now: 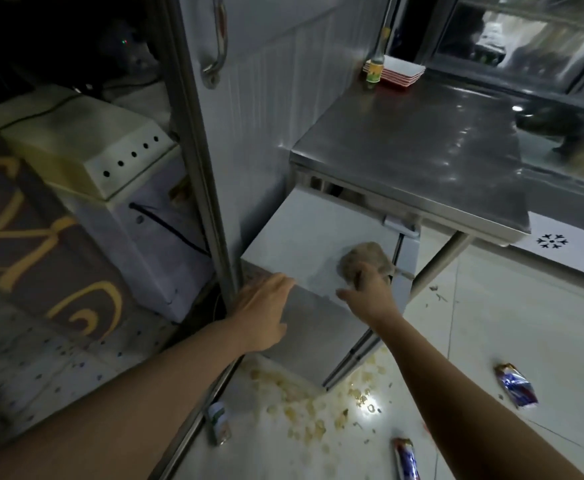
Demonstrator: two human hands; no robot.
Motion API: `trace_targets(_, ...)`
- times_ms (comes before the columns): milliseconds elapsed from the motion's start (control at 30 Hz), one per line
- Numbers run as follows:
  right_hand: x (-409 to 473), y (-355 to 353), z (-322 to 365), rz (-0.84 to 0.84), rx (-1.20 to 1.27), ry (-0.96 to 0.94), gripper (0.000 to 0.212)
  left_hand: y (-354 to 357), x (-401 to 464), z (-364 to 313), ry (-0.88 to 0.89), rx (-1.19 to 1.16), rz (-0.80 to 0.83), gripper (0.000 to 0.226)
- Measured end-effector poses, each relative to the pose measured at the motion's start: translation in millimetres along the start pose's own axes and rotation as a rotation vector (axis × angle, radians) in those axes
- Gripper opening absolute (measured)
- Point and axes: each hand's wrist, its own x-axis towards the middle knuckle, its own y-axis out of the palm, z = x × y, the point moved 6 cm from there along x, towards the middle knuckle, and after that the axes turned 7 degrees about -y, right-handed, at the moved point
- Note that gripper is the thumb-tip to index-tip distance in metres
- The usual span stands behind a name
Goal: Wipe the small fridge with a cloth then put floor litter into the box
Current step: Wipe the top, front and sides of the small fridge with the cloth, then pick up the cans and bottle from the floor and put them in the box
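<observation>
Right hand (366, 292) grips cloth (363, 259) on fridge (304, 244) top, mid-frame; left hand (266, 306) open, bracing the edge. Suggest overlapping strokes, firm pressure, reach corners.

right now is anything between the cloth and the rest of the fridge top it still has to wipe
Nothing visible does. The right hand presses the cloth on the small fridge top near its right edge, and the bare top stretches leftward. The left hand only rests at the near left edge.
</observation>
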Motion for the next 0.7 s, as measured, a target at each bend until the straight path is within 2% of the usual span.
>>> trace_targets(100, -20.7, 23.0, 9.9, 0.051, 0.025, -0.001, 0.068, 12.4, -17.9, 25.1, -0.092, -0.073, 0.033, 0.072)
trace_targets(367, -79.1, 126.1, 9.6, 0.225, -0.038, 0.042, 0.074, 78.1, -59.0, 113.2, -0.325, -0.222, 0.152, 0.073)
trace_targets(467, -92.9, 167.1, -3.3, 0.28, -0.038, 0.053, 0.074, 113.1, -72.6, 146.0, -0.396, -0.302, 0.2, 0.065)
trace_targets(600, -99.3, 224.8, -35.2, 0.33, -0.059, 0.084, 0.072, 174.0, -82.0, 187.9, -0.534, -0.38, 0.245, 0.07)
trace_targets(700, -100.3, 270.4, -69.5, 0.37, -0.051, 0.116, 0.073, 232.4, -87.1, 214.6, -0.639, -0.431, 0.251, 0.061)
